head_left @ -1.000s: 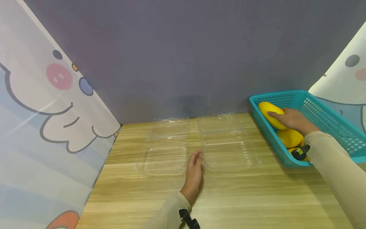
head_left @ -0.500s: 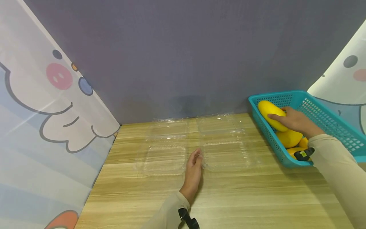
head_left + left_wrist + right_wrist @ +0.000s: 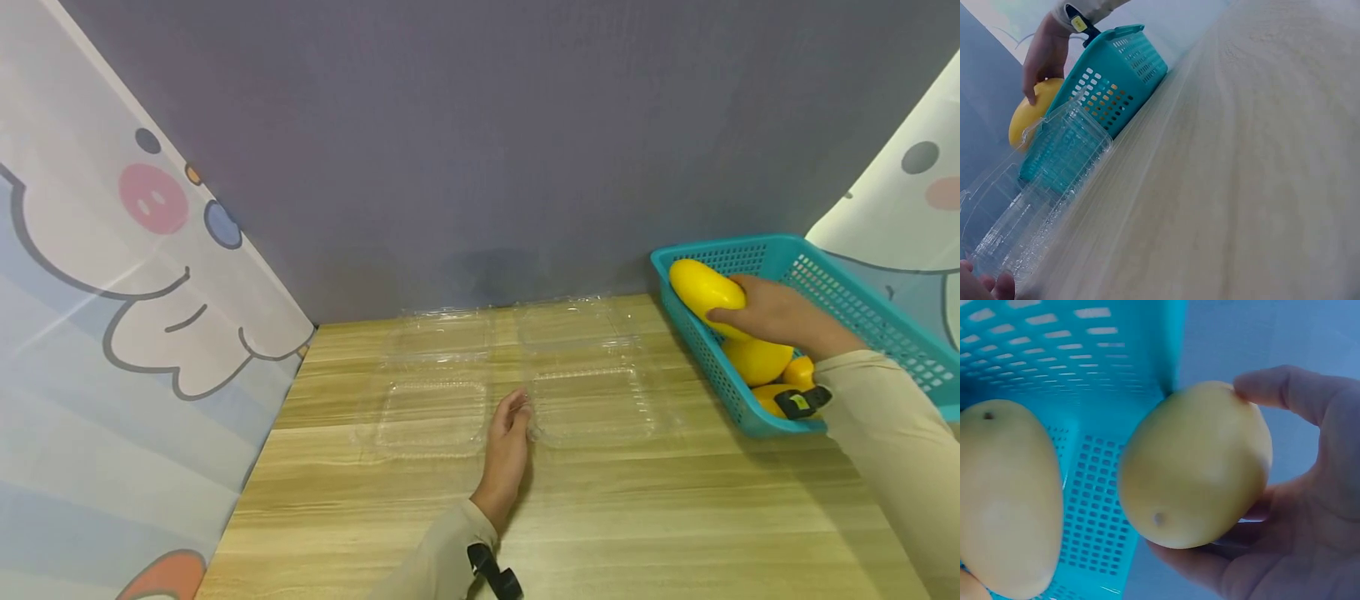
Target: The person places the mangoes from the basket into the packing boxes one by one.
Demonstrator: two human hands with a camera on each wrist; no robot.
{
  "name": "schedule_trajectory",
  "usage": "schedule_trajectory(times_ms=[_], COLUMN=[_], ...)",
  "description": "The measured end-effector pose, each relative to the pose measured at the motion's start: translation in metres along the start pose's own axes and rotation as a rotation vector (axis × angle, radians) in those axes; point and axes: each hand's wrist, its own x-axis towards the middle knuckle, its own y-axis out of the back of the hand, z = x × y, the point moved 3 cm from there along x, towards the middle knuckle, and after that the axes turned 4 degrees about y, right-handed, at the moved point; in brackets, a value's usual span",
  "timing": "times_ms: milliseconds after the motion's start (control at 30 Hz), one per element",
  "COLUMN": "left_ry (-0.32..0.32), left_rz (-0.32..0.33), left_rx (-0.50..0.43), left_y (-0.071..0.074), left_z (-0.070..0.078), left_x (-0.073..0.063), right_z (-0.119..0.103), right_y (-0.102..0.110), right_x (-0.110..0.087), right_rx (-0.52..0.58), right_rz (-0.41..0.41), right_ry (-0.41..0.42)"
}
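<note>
yellow fruit (image 3: pixel 703 292): held at the left side of the teal basket (image 3: pixel 862 304), above the other fruit (image 3: pixel 757 360); whether the rim is touched cannot be told.
right hand (image 3: pixel 776 308): fruit firmly grasped, with the thumb set on one flank and the fingers curled beneath the other.
fruit's heft: judged modest, well within one hand's strength; whether real produce or a hollow model is pictured cannot be told.
fruit's skin: smooth and faintly glossy; judged firm, little given to squashing, but apt to be slid out if gripped near a rounded end. if real, it could be bruised by hard pressure.
fruit's best hold: across the widest girth, thumb opposed to fingers, as is shown in the right wrist view.
left hand (image 3: pixel 507 443): fingers rested at the left edge of the right clear box (image 3: pixel 592 408); whether the edge is pinched or merely touched cannot be told.
clear plastic: thin-walled; judged very light, springy, easily shoved or creased, and best steadied by the rim.
left clear box (image 3: pixel 435 414): set beside its twin on the wooden table (image 3: pixel 337 533), untouched, lid laid back.
</note>
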Motion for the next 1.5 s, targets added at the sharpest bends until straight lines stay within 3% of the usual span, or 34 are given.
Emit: schedule_trajectory(times_ms=[400, 767, 1500], left_ry=[-0.013, -0.025, -0.011], left_rz=[-0.016, -0.025, -0.019], left_rx=[-0.025, 0.009, -0.039], left_y=[0.000, 0.001, 0.000], left_z=[0.000, 0.002, -0.002], left_x=[0.001, 0.000, 0.002], right_z=[-0.006, -0.009, -0.015], right_y=[0.003, 0.005, 0.002], right_x=[-0.004, -0.009, -0.017], right_rx=[-0.061, -0.066, -0.076], right_rz=[-0.007, 0.001, 0.046], right_ry=[0.019, 0.023, 0.028])
